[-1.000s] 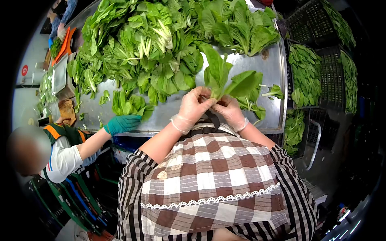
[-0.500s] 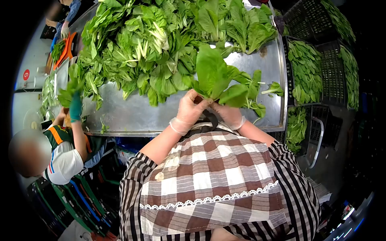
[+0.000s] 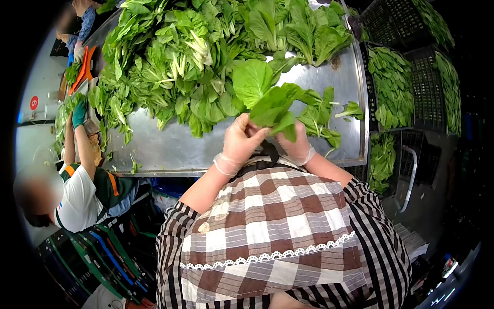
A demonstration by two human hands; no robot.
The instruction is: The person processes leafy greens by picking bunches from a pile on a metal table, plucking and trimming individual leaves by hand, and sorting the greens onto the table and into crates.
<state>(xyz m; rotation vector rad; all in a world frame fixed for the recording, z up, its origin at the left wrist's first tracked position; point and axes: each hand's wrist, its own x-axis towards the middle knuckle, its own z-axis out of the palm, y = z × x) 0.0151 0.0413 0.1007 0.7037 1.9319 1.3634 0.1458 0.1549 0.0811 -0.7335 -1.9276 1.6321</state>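
Both of my hands wear clear gloves and are close together over the near side of the metal table (image 3: pixel 170 147). My left hand (image 3: pixel 240 141) is closed on the base of a leafy green vegetable (image 3: pixel 270 105) with broad leaves. On its other side my right hand (image 3: pixel 295 145) is closed too, its fingertips partly hidden behind a drooping leaf. Trimmed leaves (image 3: pixel 318 121) lie just right of the held plant. Beyond my hands spreads a large pile of leafy greens (image 3: pixel 170 67) with pale stems.
Black crates of greens (image 3: pixel 392 87) stand off the table's right edge. At left, a co-worker in a green glove (image 3: pixel 79 114) reaches toward a tray beside an orange scale-like object (image 3: pixel 84 72). Another person's gloved hand (image 3: pixel 78 53) is farther back. A metal handle (image 3: pixel 411 177) rises at right.
The held plant has turned, its leaves now spread left and folding over my right fingers. My hands stay in nearly the same place. The co-worker's green-gloved hand has moved away toward the tray.
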